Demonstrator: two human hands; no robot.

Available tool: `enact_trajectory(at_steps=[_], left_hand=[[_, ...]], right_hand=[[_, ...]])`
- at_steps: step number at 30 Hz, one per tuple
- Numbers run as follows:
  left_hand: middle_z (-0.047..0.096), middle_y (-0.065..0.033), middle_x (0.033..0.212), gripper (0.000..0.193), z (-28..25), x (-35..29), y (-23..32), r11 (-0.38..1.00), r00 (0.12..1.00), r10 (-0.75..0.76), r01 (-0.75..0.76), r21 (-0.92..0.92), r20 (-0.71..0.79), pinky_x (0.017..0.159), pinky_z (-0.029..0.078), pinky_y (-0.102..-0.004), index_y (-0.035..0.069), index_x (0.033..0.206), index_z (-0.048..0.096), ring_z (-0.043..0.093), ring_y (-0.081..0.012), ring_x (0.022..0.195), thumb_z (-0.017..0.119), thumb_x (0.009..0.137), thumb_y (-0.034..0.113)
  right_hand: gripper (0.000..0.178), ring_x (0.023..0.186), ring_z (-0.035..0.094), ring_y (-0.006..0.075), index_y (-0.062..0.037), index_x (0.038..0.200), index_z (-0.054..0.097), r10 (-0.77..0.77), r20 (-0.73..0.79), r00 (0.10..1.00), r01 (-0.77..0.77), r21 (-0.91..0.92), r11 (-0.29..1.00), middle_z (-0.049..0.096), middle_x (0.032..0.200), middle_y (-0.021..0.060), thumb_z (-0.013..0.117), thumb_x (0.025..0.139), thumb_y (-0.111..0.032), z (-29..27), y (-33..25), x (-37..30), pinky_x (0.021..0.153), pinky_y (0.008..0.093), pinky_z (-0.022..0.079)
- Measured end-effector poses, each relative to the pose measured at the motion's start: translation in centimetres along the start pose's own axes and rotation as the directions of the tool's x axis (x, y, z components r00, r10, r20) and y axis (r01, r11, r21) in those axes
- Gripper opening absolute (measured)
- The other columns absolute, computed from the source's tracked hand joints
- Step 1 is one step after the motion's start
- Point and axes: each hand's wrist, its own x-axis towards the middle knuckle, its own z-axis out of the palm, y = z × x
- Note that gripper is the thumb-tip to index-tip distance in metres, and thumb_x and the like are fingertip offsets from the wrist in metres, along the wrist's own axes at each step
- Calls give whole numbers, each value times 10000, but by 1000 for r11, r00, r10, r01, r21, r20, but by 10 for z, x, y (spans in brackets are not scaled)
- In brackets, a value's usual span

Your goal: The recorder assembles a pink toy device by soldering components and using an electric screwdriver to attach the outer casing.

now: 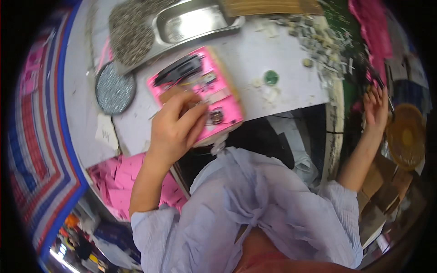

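Pink casing [223, 85]; left hand [172, 128] over it, fingers curled, closure hidden: snagging could detach yellow wire [184, 83]. Right hand [376, 107]: closure unclear.

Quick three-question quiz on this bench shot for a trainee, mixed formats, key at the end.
1. Which hand is at the pink casing?
A) right
B) left
C) neither

2. True or false: the round dish stands to the right of the pink casing.

3. Fill in the colour: the flat pieces heaped beside the left forearm are ____.

Key:
1. B, the left hand.
2. False; the round dish is to its left.
3. Pink.
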Motion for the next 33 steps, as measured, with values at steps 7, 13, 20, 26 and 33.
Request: enact_trajectory(at_steps=[7,13,20,26,33], left_hand=[[666,-96,1032,267,6,-15,0,996,991,-61,53,-71,-118,703,563,-350,39,1008,711,677,-251,825,799,761,-14],[667,-84,1028,255,8,-10,-4,999,989,-30,28,-15,-143,700,553,-366,55,981,709,676,-261,831,809,750,10],[663,-75,1007,233,11,-18,-6,995,982,-99,95,-35,-158,724,540,-390,61,950,704,669,-273,860,808,742,35],[648,-82,1011,294,8,-3,-9,999,996,54,-54,-3,-75,695,527,-364,66,967,720,649,-253,847,827,698,15],[643,-66,997,285,6,4,-21,988,988,153,-153,23,-20,674,481,-376,84,956,718,637,-243,821,829,693,74]], right_hand=[[208,769,602,113,-42,1006,713,-126,631,766,531,-510,676,650,859,17,779,813,-4,171,96,-183,673,252,482],[299,765,564,236,-101,889,693,-207,946,250,945,-192,266,621,817,25,895,694,-206,265,155,-218,771,395,399],[147,819,564,216,-120,853,683,-81,979,190,972,-176,155,607,846,10,776,773,-201,272,155,-214,806,411,387],[126,823,576,232,-91,865,686,-48,993,109,992,-105,73,604,841,29,745,773,-154,278,152,-217,814,416,399],[182,836,588,249,-70,942,667,-72,985,157,974,-143,174,621,866,57,756,787,-104,284,147,-223,833,422,410]])
